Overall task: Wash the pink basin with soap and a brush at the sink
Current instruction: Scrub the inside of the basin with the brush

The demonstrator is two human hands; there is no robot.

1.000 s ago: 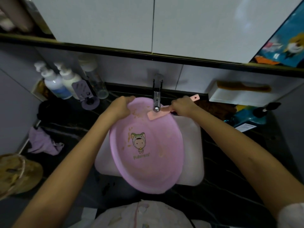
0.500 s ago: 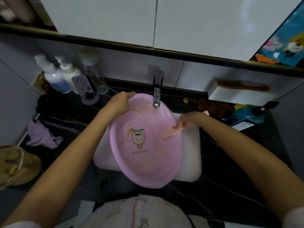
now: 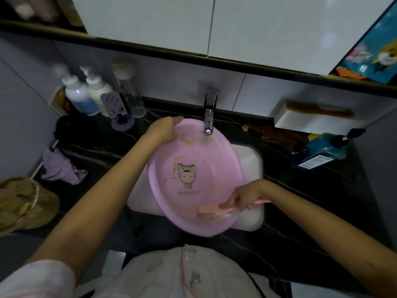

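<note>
Scrubbing is under way: the pink basin (image 3: 214, 168) lies tilted over the white sink (image 3: 251, 160) set in the dark tabletop (image 3: 290, 190), its far edge just under the faucet (image 3: 208, 119). The left grip (image 3: 165, 130) is curled over the far-left rim and steadies it, while the right grip (image 3: 245, 196) is closed round the handle of the brush (image 3: 214, 209), bristles down on the near-right inner wall. Orange specks (image 3: 184, 140) remain on the far wall, so the next stroke probably needs to carry the brush back up there with firm pressure, the rim held fast against sliding. A second ago the brush was up by the faucet; it has since swept down the right side to the near edge, with the left hold unchanged
</note>
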